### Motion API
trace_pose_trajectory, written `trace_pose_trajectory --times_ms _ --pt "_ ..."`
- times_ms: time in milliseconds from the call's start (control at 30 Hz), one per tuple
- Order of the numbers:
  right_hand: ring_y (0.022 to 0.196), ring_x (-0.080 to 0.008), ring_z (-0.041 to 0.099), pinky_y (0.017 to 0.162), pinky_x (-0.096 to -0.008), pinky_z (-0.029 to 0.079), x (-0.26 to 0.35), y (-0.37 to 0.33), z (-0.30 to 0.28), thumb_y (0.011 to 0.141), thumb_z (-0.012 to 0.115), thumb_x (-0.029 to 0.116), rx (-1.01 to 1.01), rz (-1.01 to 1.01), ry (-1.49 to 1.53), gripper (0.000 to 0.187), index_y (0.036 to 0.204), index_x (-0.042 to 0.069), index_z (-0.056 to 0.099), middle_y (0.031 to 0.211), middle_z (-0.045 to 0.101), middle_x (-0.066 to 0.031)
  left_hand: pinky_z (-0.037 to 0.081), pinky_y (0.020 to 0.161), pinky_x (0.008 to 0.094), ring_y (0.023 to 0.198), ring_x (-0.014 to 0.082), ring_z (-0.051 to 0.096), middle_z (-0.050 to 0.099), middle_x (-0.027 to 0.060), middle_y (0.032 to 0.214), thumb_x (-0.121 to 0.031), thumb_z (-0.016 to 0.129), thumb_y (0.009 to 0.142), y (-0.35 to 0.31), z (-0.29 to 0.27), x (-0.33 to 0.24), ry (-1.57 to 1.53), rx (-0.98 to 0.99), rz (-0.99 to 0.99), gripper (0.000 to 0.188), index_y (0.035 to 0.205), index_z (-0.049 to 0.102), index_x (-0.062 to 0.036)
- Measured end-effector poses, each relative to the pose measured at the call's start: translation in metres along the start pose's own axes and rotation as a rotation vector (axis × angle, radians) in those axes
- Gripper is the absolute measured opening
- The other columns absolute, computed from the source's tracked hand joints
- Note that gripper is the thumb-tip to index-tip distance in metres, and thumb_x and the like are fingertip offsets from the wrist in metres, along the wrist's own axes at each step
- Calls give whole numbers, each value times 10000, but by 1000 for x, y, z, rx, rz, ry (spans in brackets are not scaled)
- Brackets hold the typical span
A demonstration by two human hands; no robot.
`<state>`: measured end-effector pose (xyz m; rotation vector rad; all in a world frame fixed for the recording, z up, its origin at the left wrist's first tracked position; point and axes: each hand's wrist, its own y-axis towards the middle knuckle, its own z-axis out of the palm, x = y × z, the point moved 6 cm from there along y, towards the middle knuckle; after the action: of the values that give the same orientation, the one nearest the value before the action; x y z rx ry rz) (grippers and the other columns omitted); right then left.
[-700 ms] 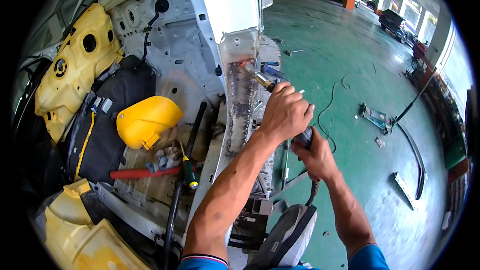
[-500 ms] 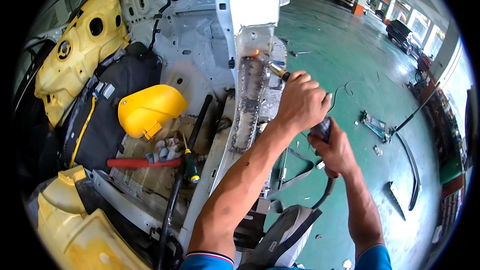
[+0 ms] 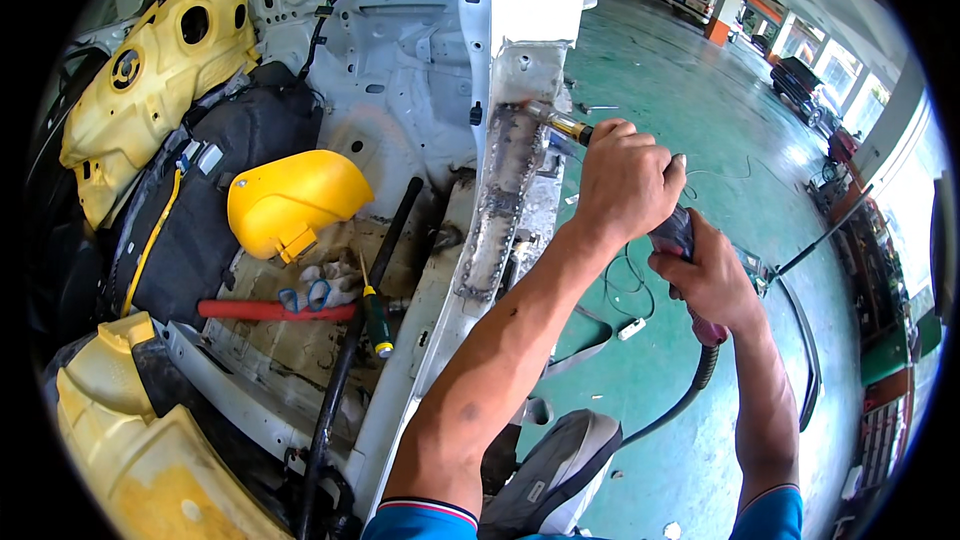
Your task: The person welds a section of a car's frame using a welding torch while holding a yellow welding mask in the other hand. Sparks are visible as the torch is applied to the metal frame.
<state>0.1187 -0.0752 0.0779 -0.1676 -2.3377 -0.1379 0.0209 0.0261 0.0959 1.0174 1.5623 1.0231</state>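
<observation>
My left hand [image 3: 630, 183] is closed round the neck of a welding torch [image 3: 570, 127], just behind its brass-coloured nozzle. Farther back, my right hand [image 3: 712, 275] wraps the dark handle, and a ribbed cable [image 3: 703, 370] trails from its end. The nozzle tip rests at, or very close to, the upper edge of a metal patch [image 3: 518, 155] on the car body's sill and pillar. Lumpy weld beads run along the patch's edges. A faint reddish spot shows by the tip.
Inside the car body at left lie a yellow welding mask [image 3: 298, 202], a red tube [image 3: 250, 309], a green-handled screwdriver [image 3: 376, 322], a glove [image 3: 335, 282] and a long black bar [image 3: 345, 385]. A grey bag-like item [image 3: 560, 475] sits below my arms. Cables lie on the green floor [image 3: 640, 70].
The bright orange glow at the nozzle tip has faded to a dull red. My view has shifted, so the car body and both hands appear farther right. Both hands keep their grip.
</observation>
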Motion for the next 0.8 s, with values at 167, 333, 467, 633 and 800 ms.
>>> trace_pose_trajectory --times_ms 167,333,467,633,800 --pt "546 -160 583 524 -348 464 5 1 0 826 717 142 3 11 -1 286 946 -19 515 683 588 -86 453 768 458 611 353 533 549 129 577 -197 688 836 2 -5 1 -15 -15 -4 378 530 542 -31" --pt "567 -217 592 558 -396 457 6 3 2 812 714 150 -3 -9 -54 290 940 -28 523 676 585 -129 442 815 436 637 320 566 590 125 592 -193 683 831 1 -8 6 6 45 -41 330 549 620 -34" --pt "604 -317 598 590 -435 452 7 2 3 804 710 155 -31 -70 -103 300 922 -42 516 674 583 -194 427 694 445 580 345 501 509 120 549 -170 710 818 2 -12 5 -53 -32 5 376 525 520 -32" --pt "644 -420 601 608 -461 452 16 -1 5 811 703 163 -38 -76 -158 314 899 -53 492 680 585 -248 417 680 439 571 343 488 495 121 540 -163 705 824 1 -16 7 -71 -42 12 383 521 510 -34" --pt "698 -471 604 631 -488 459 26 -4 5 820 687 160 -52 -56 -242 309 902 -64 492 707 591 -281 414 702 430 584 327 495 496 107 542 -152 703 822 1 -16 10 -111 -17 -29 375 519 513 -37"
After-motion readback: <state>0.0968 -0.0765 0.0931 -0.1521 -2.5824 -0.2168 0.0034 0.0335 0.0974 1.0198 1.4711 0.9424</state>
